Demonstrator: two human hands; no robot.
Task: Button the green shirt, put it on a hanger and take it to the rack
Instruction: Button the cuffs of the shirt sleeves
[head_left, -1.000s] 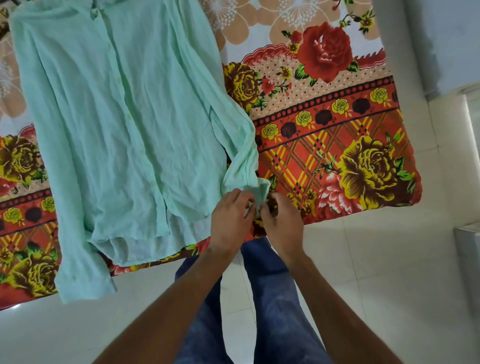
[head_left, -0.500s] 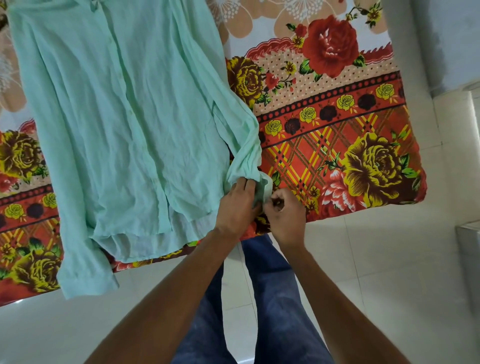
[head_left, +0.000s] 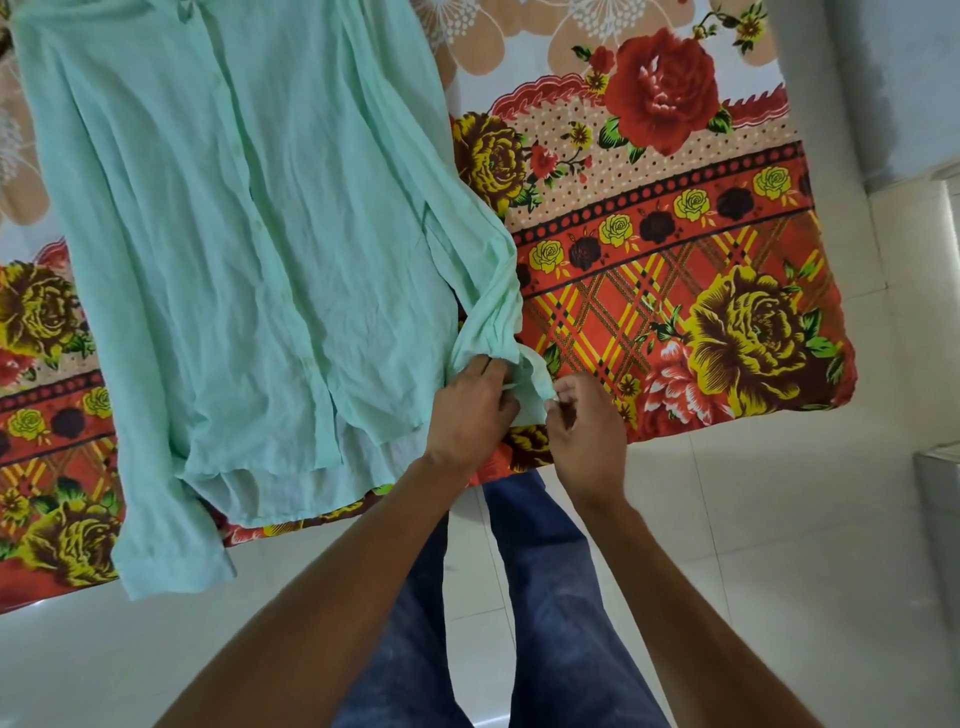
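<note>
we are seeing no box, basket or bin in this view; the only thing bearing anything is the flowered bedsheet (head_left: 675, 270), and it is carrying the green shirt (head_left: 249, 249) laid flat on its left part. the shirt is lying front up, collar toward the far edge, hem toward us near the sheet's near edge. its cloth is pale mint, thin and creased, with a lighter inner layer showing just below the front hem. the front placket is running down the middle, and we are making out small pale buttons along it; whether each one is fastened we cannot tell. one sleeve is stretching down the left side, its cuff hanging just past the sheet's near edge over the white tiled floor (head_left: 779, 571).

the other sleeve is bending along the shirt's right side, and its cuff (head_left: 530, 384) is lifting off the sheet between our hands. our left hand (head_left: 470, 410) is curling closed around the gathered sleeve end just beside the cuff. our right hand (head_left: 587, 421) is pinching the cuff's edge between thumb and fingertips, the other fingers folding in. the two hands are working almost touching, at the sheet's near edge, above our blue jeans (head_left: 545, 597).
</note>
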